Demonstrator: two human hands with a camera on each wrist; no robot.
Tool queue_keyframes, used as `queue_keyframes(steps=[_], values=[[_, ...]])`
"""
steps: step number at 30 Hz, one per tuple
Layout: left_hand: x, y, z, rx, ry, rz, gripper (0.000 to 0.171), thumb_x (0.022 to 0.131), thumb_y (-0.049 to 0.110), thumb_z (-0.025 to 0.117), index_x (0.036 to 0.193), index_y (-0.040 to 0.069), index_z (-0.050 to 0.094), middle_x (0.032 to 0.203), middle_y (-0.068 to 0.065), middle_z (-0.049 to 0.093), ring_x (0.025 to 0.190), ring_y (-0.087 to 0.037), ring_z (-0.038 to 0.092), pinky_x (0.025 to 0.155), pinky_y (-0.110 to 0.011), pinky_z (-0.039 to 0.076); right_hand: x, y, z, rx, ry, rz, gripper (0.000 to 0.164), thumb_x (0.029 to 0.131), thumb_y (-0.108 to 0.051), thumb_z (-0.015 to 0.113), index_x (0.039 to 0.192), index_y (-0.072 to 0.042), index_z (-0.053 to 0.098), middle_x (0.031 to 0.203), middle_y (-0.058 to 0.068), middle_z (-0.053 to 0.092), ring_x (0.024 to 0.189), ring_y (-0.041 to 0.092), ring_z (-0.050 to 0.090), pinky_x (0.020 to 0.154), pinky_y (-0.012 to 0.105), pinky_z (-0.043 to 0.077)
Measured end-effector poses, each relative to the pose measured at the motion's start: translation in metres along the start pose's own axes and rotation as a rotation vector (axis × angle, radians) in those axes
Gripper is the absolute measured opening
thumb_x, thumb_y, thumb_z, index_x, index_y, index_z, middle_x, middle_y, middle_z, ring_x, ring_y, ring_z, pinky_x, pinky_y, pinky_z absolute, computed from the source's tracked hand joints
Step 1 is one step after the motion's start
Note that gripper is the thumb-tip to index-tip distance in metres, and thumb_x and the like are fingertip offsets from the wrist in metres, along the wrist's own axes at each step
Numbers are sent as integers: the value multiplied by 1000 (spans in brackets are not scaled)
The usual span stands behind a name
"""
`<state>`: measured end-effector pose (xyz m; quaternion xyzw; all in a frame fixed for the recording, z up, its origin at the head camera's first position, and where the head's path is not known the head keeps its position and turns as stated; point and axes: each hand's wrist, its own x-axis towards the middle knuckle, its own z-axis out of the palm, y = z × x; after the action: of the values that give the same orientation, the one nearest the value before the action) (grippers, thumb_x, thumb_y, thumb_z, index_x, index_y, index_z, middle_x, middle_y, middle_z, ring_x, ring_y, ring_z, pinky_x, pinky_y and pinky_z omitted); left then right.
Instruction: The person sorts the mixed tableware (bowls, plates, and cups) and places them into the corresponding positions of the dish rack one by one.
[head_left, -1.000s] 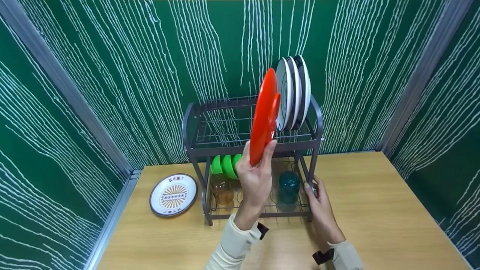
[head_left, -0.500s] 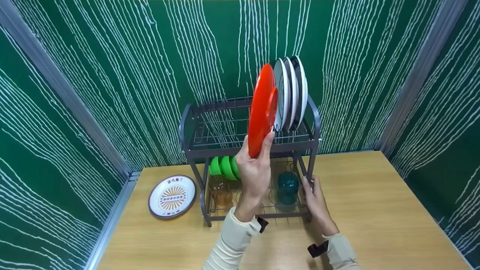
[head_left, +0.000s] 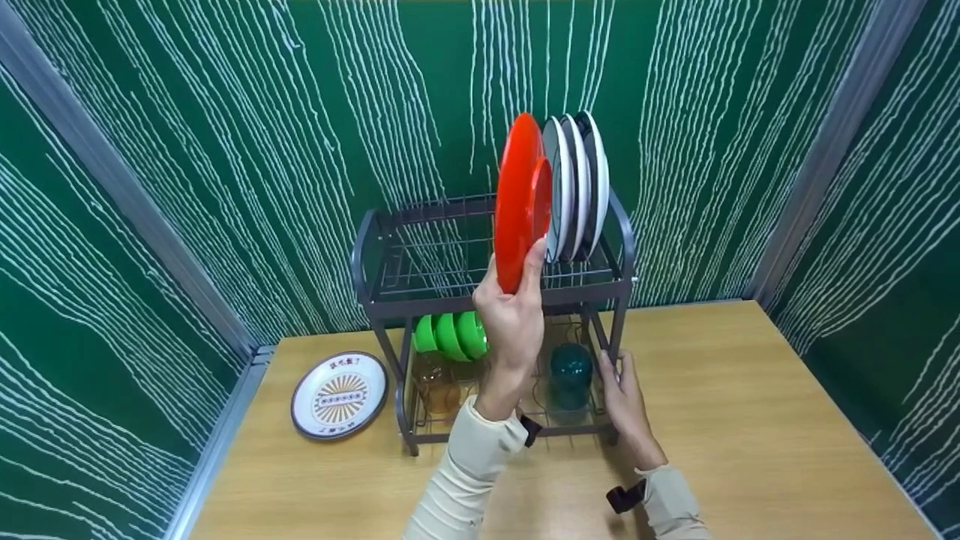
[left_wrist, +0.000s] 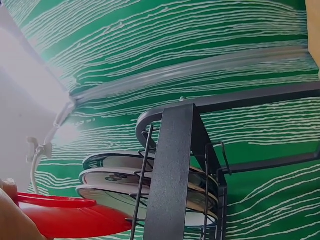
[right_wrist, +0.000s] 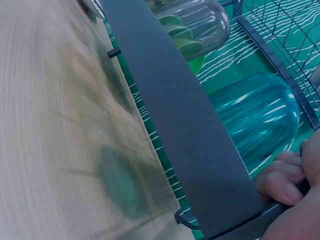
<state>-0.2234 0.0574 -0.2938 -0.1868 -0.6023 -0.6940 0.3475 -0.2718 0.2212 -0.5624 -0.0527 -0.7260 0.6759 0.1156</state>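
My left hand (head_left: 511,322) pinches a red plate (head_left: 517,195) by its lower edge, thumb on the side with the raised foot ring. The plate stands on edge over the upper tier of a dark metal dish rack (head_left: 420,306), left of several white-rimmed plates (head_left: 600,180) standing upright in it. In the left wrist view the red plate (left_wrist: 80,220) lies close beside those plates (left_wrist: 115,177). My right hand (head_left: 628,397) grips the rack's right side post low down; its curled fingers (right_wrist: 282,182) show in the right wrist view, near a teal glass (right_wrist: 260,117).
The lower tier holds green bowls (head_left: 450,337), an amber-looking glass (head_left: 437,386) and the teal glass. A patterned white plate (head_left: 340,396) with a dark rim lies on the wooden table (head_left: 750,420), left of the rack. Green walls with white lines surround the table.
My left hand has moved the red plate upward and forward over the rack's upper tier. My right hand stays at the rack's right post. The head view has shifted slightly.
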Motion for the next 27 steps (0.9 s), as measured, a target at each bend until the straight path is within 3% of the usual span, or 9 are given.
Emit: queue_keyframes(steps=[5, 12, 15, 20, 23, 27], values=[[5, -1, 4, -19, 21, -10, 29, 88, -1, 64, 115, -7, 60, 112, -20, 65, 90, -21, 60, 76, -31, 54, 0, 3, 2, -2, 7, -10, 47, 95, -57, 39, 124, -20, 37, 92, 11, 38, 96, 37, 42, 71, 35, 34], [9, -3, 12, -73, 7, -35, 35, 89, 1, 63, 123, -7, 56, 119, -18, 63, 101, -20, 62, 91, -31, 49, 1, 6, 2, 10, 35, -127, 36, 100, -44, 40, 118, -14, 44, 77, 11, 41, 63, 23, 39, 51, 27, 31], [10, -5, 14, -79, 4, -50, 34, 90, 2, 62, 122, -7, 57, 119, -18, 63, 100, -19, 62, 93, -32, 48, 0, 7, 4, 7, 42, -122, 35, 99, -45, 40, 117, -15, 44, 78, 9, 41, 64, 21, 41, 53, 26, 32], [10, -8, 15, -66, 19, -92, 30, 91, 5, 62, 119, -7, 60, 113, -17, 66, 92, -26, 63, 85, -36, 52, -2, 5, 4, 10, 33, -116, 33, 100, -43, 40, 116, -14, 43, 77, 9, 41, 63, 20, 40, 51, 26, 32], [11, -9, 16, -51, 25, -110, 31, 92, 7, 62, 119, -6, 60, 112, -15, 67, 90, -25, 62, 81, -35, 53, -7, -9, 2, 29, 13, -110, 30, 102, -34, 41, 118, -9, 43, 76, 10, 42, 62, 21, 41, 50, 27, 32], [13, -25, 21, -21, 15, -111, 33, 91, 9, 63, 122, -3, 59, 107, -12, 68, 72, -17, 56, 59, -23, 48, -12, -24, 0, 53, 4, -101, 27, 102, -27, 41, 117, -5, 44, 76, 12, 43, 62, 24, 42, 50, 27, 34]])
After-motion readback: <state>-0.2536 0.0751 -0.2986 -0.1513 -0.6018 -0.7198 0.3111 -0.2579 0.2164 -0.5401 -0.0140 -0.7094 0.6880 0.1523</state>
